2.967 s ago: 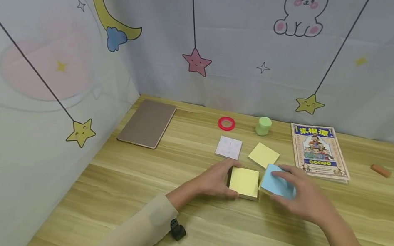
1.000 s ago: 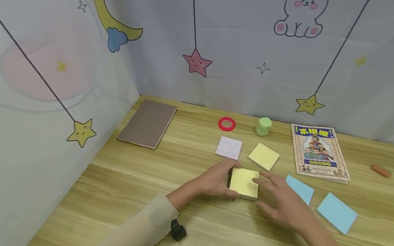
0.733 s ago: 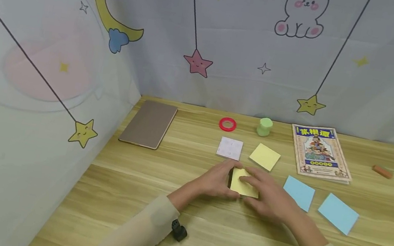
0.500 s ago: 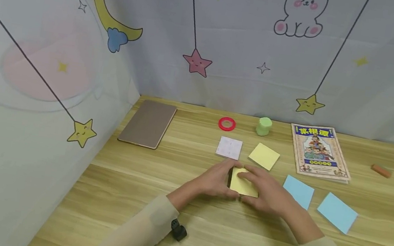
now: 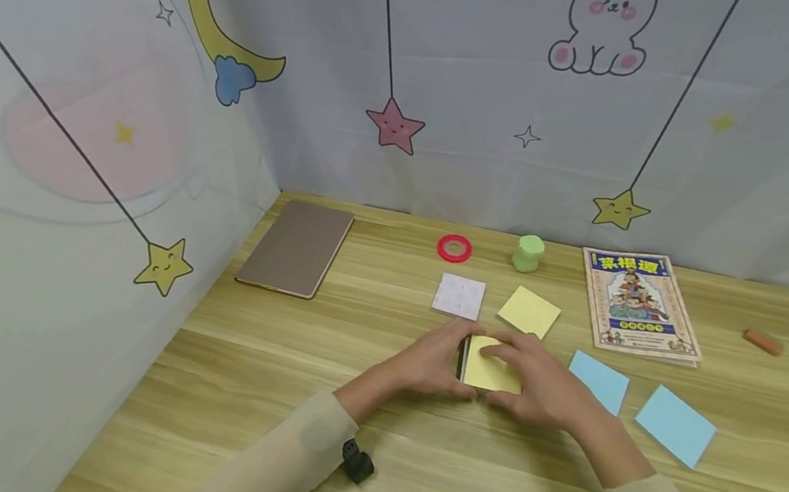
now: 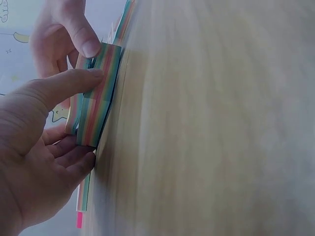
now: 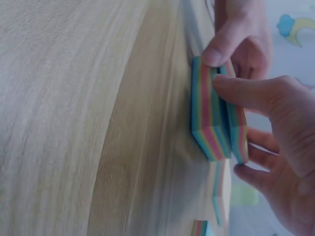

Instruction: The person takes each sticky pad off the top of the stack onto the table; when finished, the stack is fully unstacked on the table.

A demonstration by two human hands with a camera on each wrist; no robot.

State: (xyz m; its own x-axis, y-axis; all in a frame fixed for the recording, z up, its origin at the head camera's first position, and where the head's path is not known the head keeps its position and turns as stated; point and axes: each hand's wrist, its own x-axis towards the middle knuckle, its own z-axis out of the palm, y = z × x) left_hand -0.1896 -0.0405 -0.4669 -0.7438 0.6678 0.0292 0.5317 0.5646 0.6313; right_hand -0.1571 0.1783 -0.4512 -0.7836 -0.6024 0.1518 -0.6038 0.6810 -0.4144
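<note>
Both hands pinch the sticky-note pad on the desk. The left hand grips its 9 o'clock edge. The right hand lifts the upper layers apart.

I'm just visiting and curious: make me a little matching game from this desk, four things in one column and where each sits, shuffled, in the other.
Things:
1. red ring
2. brown notebook
3. sticky-note pad
4. orange stick

Places:
A. between the left hand and the right hand
B. far right of the table, alone
C. back left of the table, near the curtain wall
D. at the back, just left of the green cup

Pairs: 1-D, 2-C, 3-A, 4-B
</note>
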